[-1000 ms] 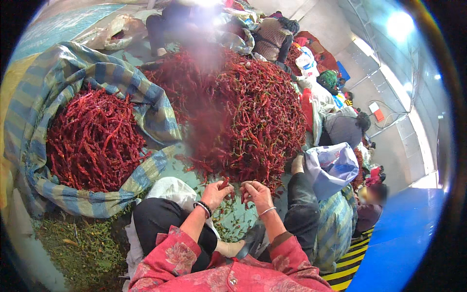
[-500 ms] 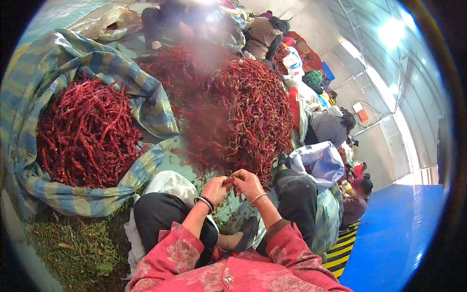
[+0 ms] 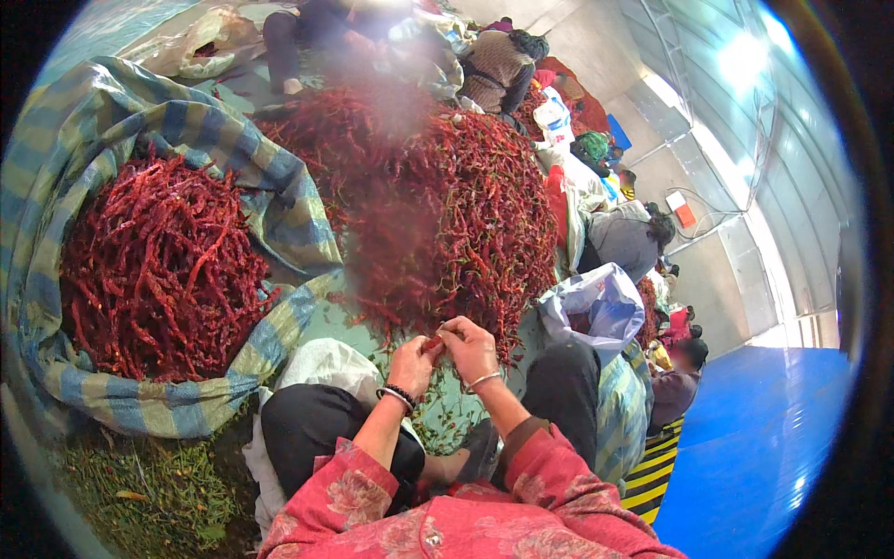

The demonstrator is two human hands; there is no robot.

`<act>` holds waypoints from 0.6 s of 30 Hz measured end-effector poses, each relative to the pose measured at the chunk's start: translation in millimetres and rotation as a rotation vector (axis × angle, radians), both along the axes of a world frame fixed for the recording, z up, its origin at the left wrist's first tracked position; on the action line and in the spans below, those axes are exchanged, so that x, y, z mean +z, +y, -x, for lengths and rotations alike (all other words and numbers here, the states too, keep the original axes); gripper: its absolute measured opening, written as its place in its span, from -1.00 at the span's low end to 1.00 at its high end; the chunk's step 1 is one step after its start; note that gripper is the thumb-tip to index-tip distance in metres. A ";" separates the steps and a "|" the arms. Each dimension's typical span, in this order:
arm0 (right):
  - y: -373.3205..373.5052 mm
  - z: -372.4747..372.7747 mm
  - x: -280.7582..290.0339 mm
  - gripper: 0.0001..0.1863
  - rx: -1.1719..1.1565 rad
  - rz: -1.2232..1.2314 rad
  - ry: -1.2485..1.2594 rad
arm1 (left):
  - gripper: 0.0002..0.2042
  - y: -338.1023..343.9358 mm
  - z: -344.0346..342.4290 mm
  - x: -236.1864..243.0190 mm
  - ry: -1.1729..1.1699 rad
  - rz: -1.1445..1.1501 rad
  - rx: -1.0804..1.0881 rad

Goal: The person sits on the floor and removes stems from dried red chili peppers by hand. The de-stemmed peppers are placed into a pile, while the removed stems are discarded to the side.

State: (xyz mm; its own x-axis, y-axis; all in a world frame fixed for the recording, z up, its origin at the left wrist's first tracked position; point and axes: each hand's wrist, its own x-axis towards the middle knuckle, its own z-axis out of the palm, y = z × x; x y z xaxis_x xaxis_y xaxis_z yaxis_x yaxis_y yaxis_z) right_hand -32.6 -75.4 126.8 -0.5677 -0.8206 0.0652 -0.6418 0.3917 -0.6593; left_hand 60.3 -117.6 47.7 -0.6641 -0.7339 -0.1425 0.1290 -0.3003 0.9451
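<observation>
My left hand and my right hand meet at the near edge of a big heap of dried red chilies. Both are closed, fingertips together around a small dark red chili, mostly covered by the fingers. A blurred smear hides part of the heap's left side. To my left a blue, white and beige checked sack with a rolled-down rim is full of red chilies. Bits of green stem lie on the floor beneath my hands.
Green stems and leaves are piled at lower left. A white plastic bag stands by my right knee. Other people sit along the heap's far and right sides. Blue flooring with a yellow-black striped edge lies at right.
My hands stay together at nearly the same spot, with the fingers slightly shifted around the chili. The chili hanging beneath my right hand no longer shows. The view has shifted slightly.
</observation>
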 end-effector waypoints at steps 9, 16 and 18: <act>25.9 41.7 -9.8 -0.75 -0.151 -0.194 -0.527 | -0.84 1.3 -4.1 11.5 0.158 -0.017 0.020; 40.8 23.3 -21.9 -0.68 0.017 -0.164 -0.144 | -0.81 16.5 3.2 -4.7 -0.095 0.224 -0.046; 48.7 24.2 -31.9 -0.66 -0.008 -0.074 -0.237 | -0.82 21.3 3.2 -5.2 -0.133 0.267 -0.126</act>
State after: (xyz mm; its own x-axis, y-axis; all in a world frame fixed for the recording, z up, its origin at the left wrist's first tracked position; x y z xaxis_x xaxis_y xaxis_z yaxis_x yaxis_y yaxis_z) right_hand -56.8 -26.7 94.9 -0.5662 -0.8137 -0.1311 -0.4694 0.4491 -0.7602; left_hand 57.1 -96.3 42.5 -0.7408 -0.6700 -0.0477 -0.0235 -0.0450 0.9987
